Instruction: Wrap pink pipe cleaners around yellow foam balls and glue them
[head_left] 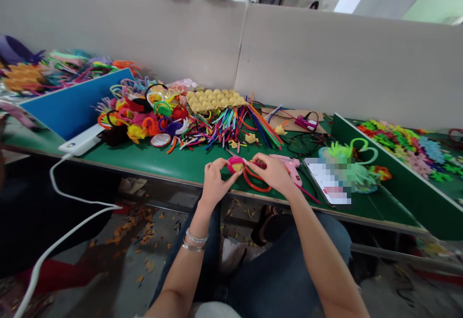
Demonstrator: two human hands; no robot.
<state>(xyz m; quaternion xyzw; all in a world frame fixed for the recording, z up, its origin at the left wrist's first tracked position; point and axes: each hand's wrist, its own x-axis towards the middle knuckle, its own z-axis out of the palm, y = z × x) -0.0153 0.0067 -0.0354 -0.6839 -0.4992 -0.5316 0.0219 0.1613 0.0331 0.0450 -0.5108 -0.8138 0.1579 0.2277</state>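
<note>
My left hand [216, 179] pinches a small yellow ball wrapped in pink pipe cleaner [236, 164] at the front edge of the green table [173, 163]. My right hand [274, 172] is closed on the pink pipe cleaner just to the right of the ball. A red headband [253, 183] loops on the table under both hands. A pink glue gun [292, 168] lies just beyond my right hand.
A heap of coloured pipe cleaners [238, 125], a yellow egg tray [215, 100] and finished headbands [144, 115] fill the table's back. A phone [327, 180] lies right of the glue gun. A white power strip [81, 140] with cable sits left. Blue [72, 105] and green [390, 178] dividers flank me.
</note>
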